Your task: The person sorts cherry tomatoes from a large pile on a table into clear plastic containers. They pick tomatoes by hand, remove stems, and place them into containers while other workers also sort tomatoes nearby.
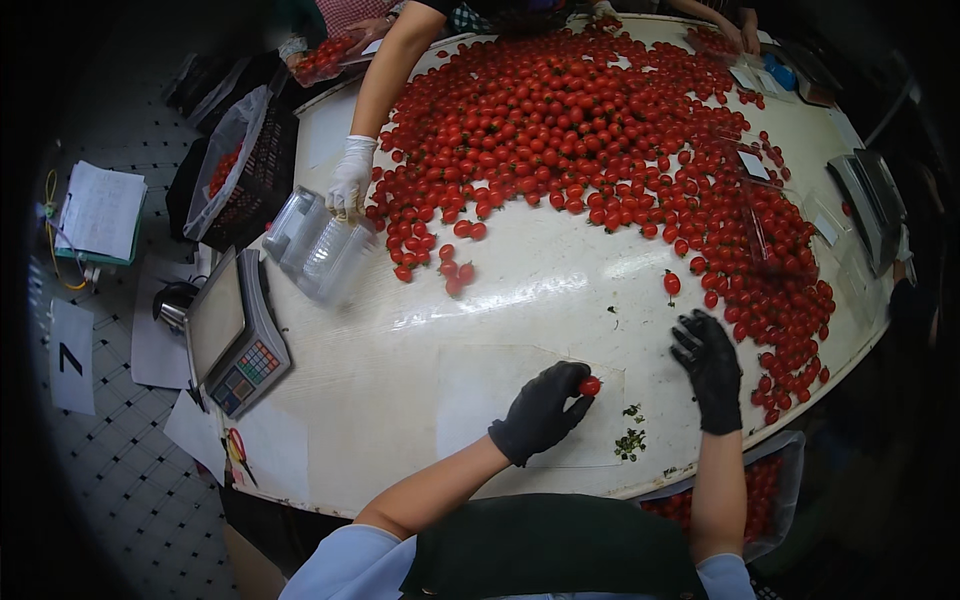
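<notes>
My left hand (pixel 542 412), in a black glove, pinches one red cherry tomato (pixel 591 386) between thumb and fingers, just above the white table (pixel 400 385). To the right, my black-gloved right hand (pixel 712 372) reaches over the table with its fingers apart and nothing in them. A lone cherry tomato (pixel 671 283) lies beyond its fingertips, close to the edge of a big heap of cherry tomatoes (pixel 560 115). Between my hands, nearer to me, small green stem tops (pixel 630 444) are scattered on the tabletop.
At left, a co-worker's white-gloved hand (pixel 352 175) holds clear plastic trays (pixel 320 248). A scale (pixel 240 335) and scissors (pixel 237 447) sit at the left edge; another scale (pixel 868 205) stands at right. A lined crate (pixel 790 480) of tomatoes is below the right edge.
</notes>
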